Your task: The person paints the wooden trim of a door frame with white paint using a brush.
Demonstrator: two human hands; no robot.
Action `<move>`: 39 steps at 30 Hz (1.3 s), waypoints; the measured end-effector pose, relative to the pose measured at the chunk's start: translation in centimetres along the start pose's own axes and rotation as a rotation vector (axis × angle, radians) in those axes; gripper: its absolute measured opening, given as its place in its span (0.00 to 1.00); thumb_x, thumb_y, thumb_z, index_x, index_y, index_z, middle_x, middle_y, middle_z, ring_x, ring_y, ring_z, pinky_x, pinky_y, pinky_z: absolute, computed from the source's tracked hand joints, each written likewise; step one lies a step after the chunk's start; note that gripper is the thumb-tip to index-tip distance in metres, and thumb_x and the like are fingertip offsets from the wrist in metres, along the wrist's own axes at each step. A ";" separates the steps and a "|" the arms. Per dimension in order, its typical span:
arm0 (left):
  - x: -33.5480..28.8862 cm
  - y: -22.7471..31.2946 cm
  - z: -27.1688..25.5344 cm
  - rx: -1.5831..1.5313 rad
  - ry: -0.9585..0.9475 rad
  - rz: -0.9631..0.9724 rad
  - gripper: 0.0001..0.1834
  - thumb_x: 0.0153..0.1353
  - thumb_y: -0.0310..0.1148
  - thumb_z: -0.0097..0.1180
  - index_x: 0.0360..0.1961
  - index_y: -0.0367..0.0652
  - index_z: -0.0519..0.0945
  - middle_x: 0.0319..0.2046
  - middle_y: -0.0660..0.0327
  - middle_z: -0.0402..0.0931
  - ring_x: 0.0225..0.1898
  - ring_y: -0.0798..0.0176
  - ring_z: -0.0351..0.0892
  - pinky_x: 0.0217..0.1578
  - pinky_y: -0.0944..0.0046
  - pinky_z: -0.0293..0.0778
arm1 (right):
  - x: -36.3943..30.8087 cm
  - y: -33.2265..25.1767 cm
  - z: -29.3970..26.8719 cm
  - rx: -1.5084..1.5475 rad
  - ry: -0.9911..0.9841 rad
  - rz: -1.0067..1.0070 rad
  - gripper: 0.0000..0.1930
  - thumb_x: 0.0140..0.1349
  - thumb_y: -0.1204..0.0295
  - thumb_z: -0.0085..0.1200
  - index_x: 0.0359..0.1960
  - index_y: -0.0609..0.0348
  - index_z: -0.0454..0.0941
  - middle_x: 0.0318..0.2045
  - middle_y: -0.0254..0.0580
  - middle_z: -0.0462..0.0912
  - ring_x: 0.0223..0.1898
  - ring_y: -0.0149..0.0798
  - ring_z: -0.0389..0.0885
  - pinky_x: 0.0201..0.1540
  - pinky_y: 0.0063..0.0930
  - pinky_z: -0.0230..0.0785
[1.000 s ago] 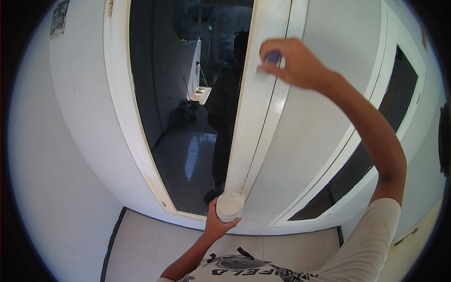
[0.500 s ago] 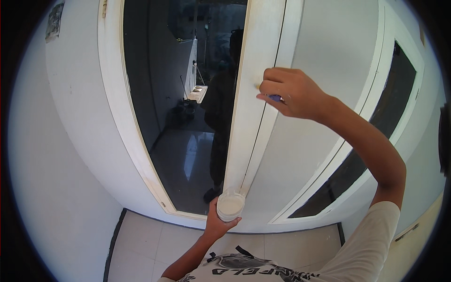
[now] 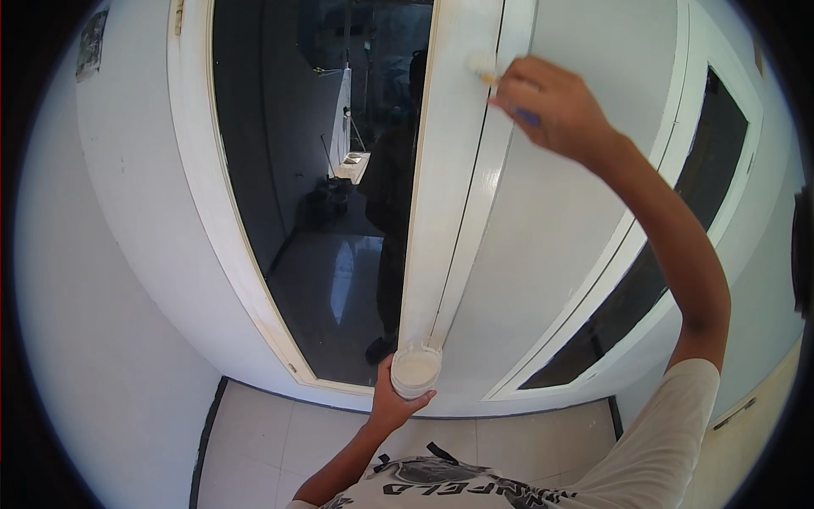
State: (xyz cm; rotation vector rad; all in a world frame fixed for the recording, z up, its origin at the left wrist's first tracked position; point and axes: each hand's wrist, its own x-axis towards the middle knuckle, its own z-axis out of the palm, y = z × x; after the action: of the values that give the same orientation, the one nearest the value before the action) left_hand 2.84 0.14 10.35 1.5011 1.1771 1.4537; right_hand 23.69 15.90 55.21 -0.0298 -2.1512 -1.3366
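Writing: dark capitals point(image 3: 462, 489) across the pale shirt point(image 3: 653, 450) front | Brush point(image 3: 486, 76): clasped in right hand point(image 3: 555, 106), at the white door frame point(image 3: 462, 136), contact too blurred to tell; long axis slants, bristles up-left, blue handle down-right | Left hand point(image 3: 397, 405) grips tub point(image 3: 415, 370) of off-white liquid, mouth upward

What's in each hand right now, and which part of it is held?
Left hand: the tub, held around its side. Right hand: the brush, held by its handle, which is mostly hidden.
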 end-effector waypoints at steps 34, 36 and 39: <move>-0.9 -1.0 0.5 0.013 0.015 0.011 0.54 0.44 0.35 0.80 0.66 0.36 0.56 0.57 0.48 0.68 0.61 0.55 0.71 0.62 0.56 0.69 | 2.1 -0.8 0.6 -0.090 0.150 0.057 0.06 0.59 0.75 0.63 0.32 0.54 0.76 0.28 0.35 0.75 0.32 0.38 0.79 0.32 0.31 0.74; -1.2 -1.6 0.5 -0.007 0.021 0.005 0.54 0.44 0.35 0.80 0.66 0.36 0.55 0.58 0.48 0.67 0.61 0.55 0.71 0.62 0.56 0.68 | -0.8 -6.0 3.6 -0.056 0.036 0.003 0.09 0.51 0.74 0.63 0.31 0.51 0.75 0.28 0.34 0.72 0.32 0.36 0.77 0.30 0.29 0.73; -1.9 -2.1 0.4 -0.040 0.030 -0.028 0.55 0.44 0.35 0.80 0.67 0.36 0.55 0.59 0.48 0.66 0.62 0.54 0.70 0.63 0.56 0.68 | -4.9 -15.7 5.6 0.359 -0.132 0.133 0.09 0.51 0.72 0.64 0.29 0.53 0.73 0.27 0.36 0.71 0.32 0.36 0.77 0.29 0.30 0.73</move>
State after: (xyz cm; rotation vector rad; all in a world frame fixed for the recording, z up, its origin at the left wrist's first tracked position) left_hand 3.04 -0.95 7.72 1.4351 1.1758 1.4764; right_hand 19.97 14.17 38.33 -0.1186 -2.4247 -0.8812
